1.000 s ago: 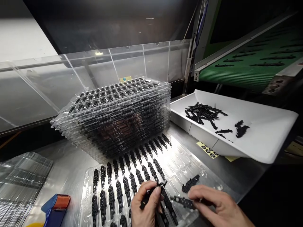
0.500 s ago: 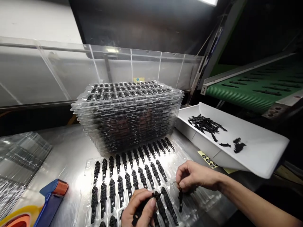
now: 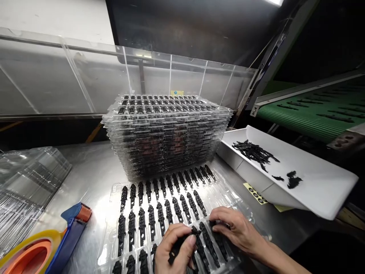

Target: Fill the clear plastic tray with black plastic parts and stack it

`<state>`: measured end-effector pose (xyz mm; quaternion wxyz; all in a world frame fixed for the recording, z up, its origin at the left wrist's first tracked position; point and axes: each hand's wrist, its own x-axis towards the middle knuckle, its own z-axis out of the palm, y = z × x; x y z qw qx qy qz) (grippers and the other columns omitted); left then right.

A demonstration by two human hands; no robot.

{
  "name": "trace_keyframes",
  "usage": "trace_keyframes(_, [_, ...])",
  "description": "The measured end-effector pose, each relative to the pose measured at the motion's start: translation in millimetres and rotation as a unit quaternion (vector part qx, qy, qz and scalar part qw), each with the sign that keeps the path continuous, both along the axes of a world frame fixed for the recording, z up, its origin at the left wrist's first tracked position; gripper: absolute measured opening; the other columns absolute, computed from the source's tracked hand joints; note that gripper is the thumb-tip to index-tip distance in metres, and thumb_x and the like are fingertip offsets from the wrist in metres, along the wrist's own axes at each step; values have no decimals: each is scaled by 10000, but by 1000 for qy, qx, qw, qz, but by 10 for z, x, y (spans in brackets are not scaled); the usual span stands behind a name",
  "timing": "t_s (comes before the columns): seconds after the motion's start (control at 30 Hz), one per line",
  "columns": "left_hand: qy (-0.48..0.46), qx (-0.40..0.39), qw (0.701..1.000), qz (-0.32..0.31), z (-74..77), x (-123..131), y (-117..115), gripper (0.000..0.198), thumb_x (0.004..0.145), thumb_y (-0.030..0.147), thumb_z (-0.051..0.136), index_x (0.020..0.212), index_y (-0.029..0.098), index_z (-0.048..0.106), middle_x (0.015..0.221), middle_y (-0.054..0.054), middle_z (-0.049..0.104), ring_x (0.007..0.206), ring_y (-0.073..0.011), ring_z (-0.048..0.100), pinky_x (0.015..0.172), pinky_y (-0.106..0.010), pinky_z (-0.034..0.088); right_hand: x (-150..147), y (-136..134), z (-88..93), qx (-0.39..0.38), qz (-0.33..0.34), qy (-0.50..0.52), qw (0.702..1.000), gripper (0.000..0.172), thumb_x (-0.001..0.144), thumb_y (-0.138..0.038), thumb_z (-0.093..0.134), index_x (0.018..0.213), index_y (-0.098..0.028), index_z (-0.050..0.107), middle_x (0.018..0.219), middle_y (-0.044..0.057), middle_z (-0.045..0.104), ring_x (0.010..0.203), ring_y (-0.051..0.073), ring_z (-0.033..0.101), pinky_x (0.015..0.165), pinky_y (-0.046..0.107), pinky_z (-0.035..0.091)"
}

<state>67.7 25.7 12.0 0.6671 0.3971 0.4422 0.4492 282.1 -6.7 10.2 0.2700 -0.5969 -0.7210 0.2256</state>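
A clear plastic tray [image 3: 228,194] lies in front of me, with slim black plastic parts [image 3: 142,226] seated in rows of slots. My left hand [image 3: 168,255], over its front row, is closed around black plastic parts [image 3: 176,249]; how many I cannot tell. At the right end of that row, my right hand [image 3: 239,230] pinches the upper end of another black plastic part [image 3: 220,243], which lies along a slot. Its fingers partly cover that part. Behind the tray stands a tall stack of filled clear trays [image 3: 171,140].
A white bin [image 3: 313,179] on the right holds loose black parts. Beyond it runs a green conveyor [image 3: 308,118] carrying more parts. To the left are a blue tape dispenser [image 3: 68,236] and stacked clear trays [image 3: 31,182]. A sticker sheet [image 3: 255,193] lies beside the bin.
My right hand has moved the hanging black part left and down onto the tray, at the front row's right end. My left hand still holds its parts. The whole view has shifted slightly.
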Motion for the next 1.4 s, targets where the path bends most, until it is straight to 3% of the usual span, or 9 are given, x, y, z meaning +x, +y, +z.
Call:
trace_keyframes(0.23, [-7,-59,997,-48,-77,144,-46,425,567,501,815,800,163,704,744,-54,660,471,-93,555,413,-175,392,-59,-160,-93,95,32,-37,994,231,950,-180,445,1023,-227,659,953,47,698,959,204,574,946,429,451])
trace_keyframes(0.37, [-27,-120,989,-83,-98,327,-128,503,574,520,811,882,145,678,529,-29,630,389,-72,492,428,-168,362,-83,-356,23,2,-85,118,989,282,913,-297,554,1187,-260,607,1128,55,658,1030,211,584,931,372,482])
trace_keyframes(0.47, [-12,-99,990,-101,-92,515,-195,525,563,562,795,855,141,682,533,-41,639,375,-88,491,412,-194,377,-78,-485,107,-93,-147,231,957,299,879,-404,599,1131,-249,640,999,34,689,883,186,637,812,290,519])
trace_keyframes(0.6, [70,-67,993,-70,-39,649,-127,533,569,592,771,844,144,685,560,-37,650,370,-96,506,392,-194,377,93,-632,63,-71,-265,233,933,309,836,-498,606,823,-196,667,716,11,647,678,164,605,630,242,493])
trace_keyframes(0.77, [102,-60,992,-45,53,630,46,554,585,565,775,924,137,686,506,-10,619,343,-70,437,338,-162,299,296,-817,-141,-32,-372,171,912,333,830,-542,580,893,-222,651,772,13,660,697,171,619,647,242,502])
trace_keyframes(0.9, [104,-61,992,-46,21,638,26,581,561,570,790,924,134,663,624,-48,670,415,-107,535,308,-152,287,160,-823,-254,-44,-344,193,918,300,876,-495,527,994,-236,623,768,13,681,672,174,649,627,244,526])
trace_keyframes(1.13, [68,-57,993,-80,-133,640,-48,626,624,597,736,1014,133,579,683,-79,708,324,-51,445,342,-156,328,-60,-766,-208,52,-240,-40,968,199,906,-366,525,940,-228,665,801,50,663,729,203,626,648,303,502])
trace_keyframes(1.27, [99,-41,989,-105,-114,634,-73,591,664,586,703,1027,144,556,829,-114,728,374,-64,496,349,-163,320,16,-752,-92,-15,-146,-68,987,267,973,-325,402,933,-234,650,819,43,613,797,195,579,680,313,475])
trace_keyframes(1.4, [153,0,978,-139,-54,630,-84,454,736,539,635,980,165,558,870,-90,719,454,-93,563,470,-203,423,219,-668,-43,1,-158,-108,981,246,974,-234,377,1078,-227,600,893,53,572,849,203,520,724,346,447])
